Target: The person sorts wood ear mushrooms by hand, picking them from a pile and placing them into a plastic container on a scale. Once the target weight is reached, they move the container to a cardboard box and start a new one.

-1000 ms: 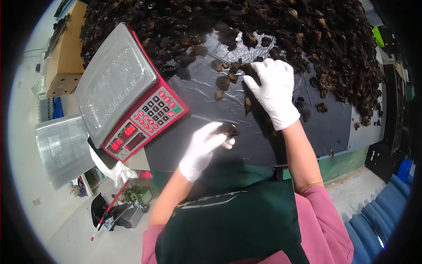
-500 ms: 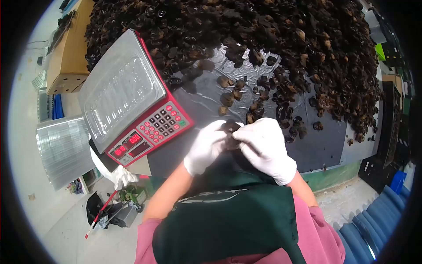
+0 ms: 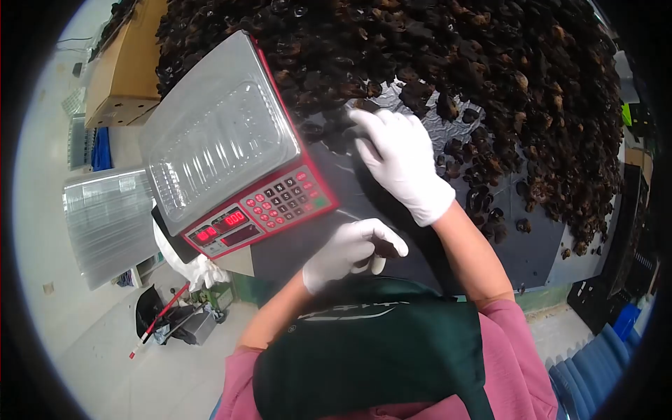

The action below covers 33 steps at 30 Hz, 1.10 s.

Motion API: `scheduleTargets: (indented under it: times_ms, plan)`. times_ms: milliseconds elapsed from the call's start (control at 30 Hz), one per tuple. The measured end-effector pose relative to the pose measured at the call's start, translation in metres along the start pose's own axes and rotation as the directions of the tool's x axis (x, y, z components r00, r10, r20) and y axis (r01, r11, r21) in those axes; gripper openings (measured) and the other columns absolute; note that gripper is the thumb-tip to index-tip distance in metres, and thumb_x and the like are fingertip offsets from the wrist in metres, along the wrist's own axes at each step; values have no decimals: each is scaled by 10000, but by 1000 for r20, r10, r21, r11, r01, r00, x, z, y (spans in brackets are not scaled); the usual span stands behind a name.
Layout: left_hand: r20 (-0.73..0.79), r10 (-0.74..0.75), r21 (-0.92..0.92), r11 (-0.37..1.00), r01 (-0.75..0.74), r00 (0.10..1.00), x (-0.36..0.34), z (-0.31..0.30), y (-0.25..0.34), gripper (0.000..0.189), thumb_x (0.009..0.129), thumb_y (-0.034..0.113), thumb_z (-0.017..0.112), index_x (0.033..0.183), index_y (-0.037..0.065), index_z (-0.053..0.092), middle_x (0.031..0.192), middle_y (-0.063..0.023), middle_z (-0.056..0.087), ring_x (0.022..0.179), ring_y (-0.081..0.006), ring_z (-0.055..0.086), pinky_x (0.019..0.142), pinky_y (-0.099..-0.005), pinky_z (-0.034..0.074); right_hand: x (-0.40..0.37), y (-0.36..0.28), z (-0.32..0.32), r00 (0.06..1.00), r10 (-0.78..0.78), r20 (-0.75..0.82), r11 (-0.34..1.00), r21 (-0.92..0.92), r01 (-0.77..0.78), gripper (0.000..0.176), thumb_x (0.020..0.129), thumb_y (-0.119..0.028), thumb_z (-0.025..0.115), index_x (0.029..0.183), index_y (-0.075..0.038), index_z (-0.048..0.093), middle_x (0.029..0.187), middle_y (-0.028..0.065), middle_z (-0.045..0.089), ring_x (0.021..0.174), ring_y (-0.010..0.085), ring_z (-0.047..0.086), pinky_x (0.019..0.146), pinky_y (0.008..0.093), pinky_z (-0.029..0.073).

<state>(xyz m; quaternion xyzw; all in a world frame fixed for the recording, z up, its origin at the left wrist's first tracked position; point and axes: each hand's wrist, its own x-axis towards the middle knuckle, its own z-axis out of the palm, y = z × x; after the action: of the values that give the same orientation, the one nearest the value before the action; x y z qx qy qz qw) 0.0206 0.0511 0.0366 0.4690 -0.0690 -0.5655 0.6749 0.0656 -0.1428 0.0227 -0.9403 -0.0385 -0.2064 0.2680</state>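
Clear plastic trays (image 3: 108, 224) stacked at left, red scale (image 3: 276, 203) bearing one clear tray (image 3: 217, 136), left hand (image 3: 350, 250) curled tight around a few dried fungus pieces (image 3: 383, 247), right hand (image 3: 400, 162) laid with fingers outstretched on the near edge of the fungus heap (image 3: 490, 70): pieces likely light, brittle, best pinched gently by the thicker body.

Bright, even light, fisheye-warped dark edges

Red digits glow on the scale's (image 3: 283, 201) displays (image 3: 234, 218), too small to read surely; nothing else legible.
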Motion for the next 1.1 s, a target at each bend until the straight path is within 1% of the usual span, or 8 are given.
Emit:
scheduleTargets:
  times_ms: [133, 200, 367, 600, 733, 767, 900, 1100]
  plan:
    - [-71, 23, 184, 983, -10, 997, 0, 2, 7, 196, 938, 47, 592, 1086, 5, 714, 930, -53, 716, 676, -64, 602, 520, -192, 390, 17, 6, 29, 996, -47, 72, 992, -109, 55, 288, 847, -158, 721, 1133, -128, 702, 838, 72, 633, 756, 275, 641, 695, 397, 499]
    - [-44, -26, 184, 982, 33, 999, 0, -6, 8, 191, 967, 96, 625, 1111, 0, 705, 942, -57, 719, 693, -63, 619, 531, -191, 405, 9, 7, 25, 990, 135, 29, 984, 113, -137, 179, 867, -164, 718, 1027, -84, 730, 825, 98, 689, 736, 295, 673, 678, 377, 525]
    - [-102, -57, -98, 994, 47, 993, 4, -10, -3, 229, 1012, 72, 564, 1205, -20, 645, 975, -133, 733, 716, -133, 678, 510, -204, 448, -2, 7, -23, 650, 488, 582, 320, 574, -754, 173, 995, -189, 646, 1055, -53, 734, 823, -37, 688, 673, 28, 475, 613, 199, 374]
    - [-183, -31, -150, 989, 3, 983, 2, -10, 3, 209, 1013, 105, 538, 1136, -8, 664, 875, -121, 701, 688, -143, 637, 532, -232, 457, -12, 10, -35, 664, 466, 586, 207, 657, -725, 181, 1013, -201, 646, 1052, -47, 734, 822, -19, 685, 660, 40, 447, 603, 213, 364]
    - [-198, -29, -101, 995, 9, 980, -3, -8, 7, 205, 999, 57, 515, 1120, 6, 672, 804, -110, 682, 636, -127, 588, 549, -237, 457, -16, 3, -53, 680, 379, 628, 226, 650, -726, 148, 960, -144, 652, 1016, -32, 730, 830, -16, 684, 696, 66, 520, 647, 228, 420]
    - [-172, -15, -60, 998, 5, 985, -6, -10, 4, 208, 996, 49, 510, 1118, 8, 674, 793, -110, 680, 628, -124, 580, 552, -237, 456, -21, 13, -54, 787, 278, 551, 617, 525, -586, 121, 909, -115, 666, 965, -33, 736, 824, 7, 690, 735, 67, 576, 671, 261, 468]
    - [-131, -141, -54, 989, 135, 981, -16, -18, -1, 207, 1007, 92, 557, 1125, -22, 683, 860, -85, 696, 729, -116, 637, 610, -231, 474, -15, 16, -88, 603, 62, 796, 914, 197, -354, 181, 847, -189, 757, 964, -50, 757, 800, 106, 713, 683, 264, 682, 655, 339, 542]
    - [-198, -185, -53, 983, 178, 963, -18, -12, 4, 220, 1002, 82, 547, 1147, -36, 662, 851, -94, 681, 720, -122, 603, 618, -235, 457, 3, -4, 2, 971, 51, 232, 954, 277, -116, 149, 902, -236, 664, 966, -113, 718, 879, 99, 708, 807, 323, 702, 730, 424, 559]
